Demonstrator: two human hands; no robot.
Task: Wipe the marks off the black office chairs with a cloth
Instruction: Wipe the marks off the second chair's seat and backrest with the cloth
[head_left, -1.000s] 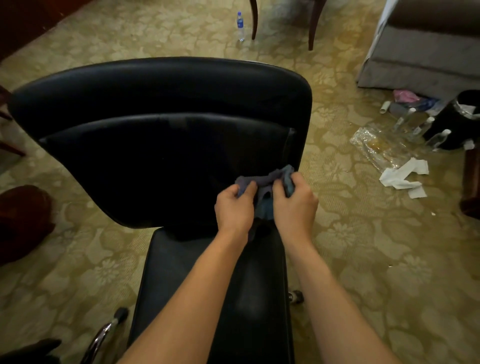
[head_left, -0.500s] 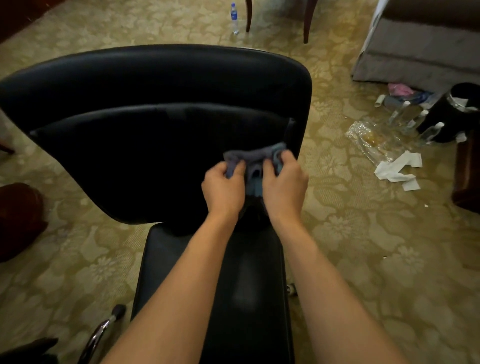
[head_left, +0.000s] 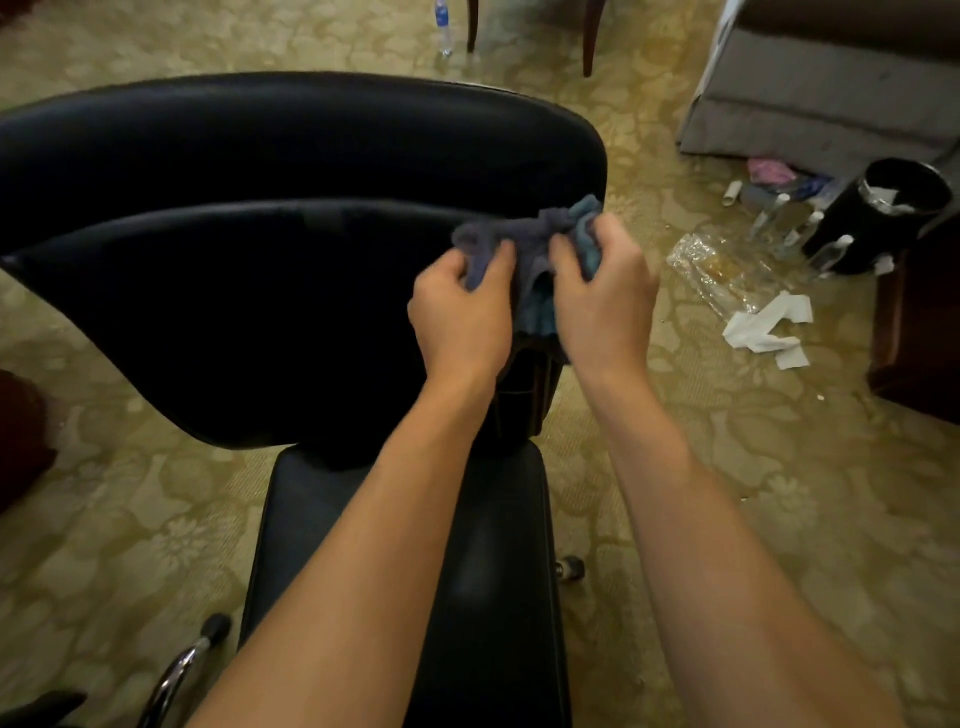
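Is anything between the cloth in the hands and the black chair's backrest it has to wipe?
Nothing visible. The left hand and right hand both grip the cloth right at the backrest, near its right edge. Whether it touches cannot be told.

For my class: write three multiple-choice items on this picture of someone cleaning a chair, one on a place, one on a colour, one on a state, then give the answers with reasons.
1. Where is the water bottle?
A. on the carpet beyond the chair
B. on the seat
C. in a hand

2. What colour is the chair?
A. white
B. black
C. red

3. How is the cloth held?
A. by neither hand
B. by the left hand only
C. by both hands

Answers:
1 A, it stands on the carpet past the backrest.
2 B, backrest and seat are black.
3 C, the left hand and the right hand both grip it.
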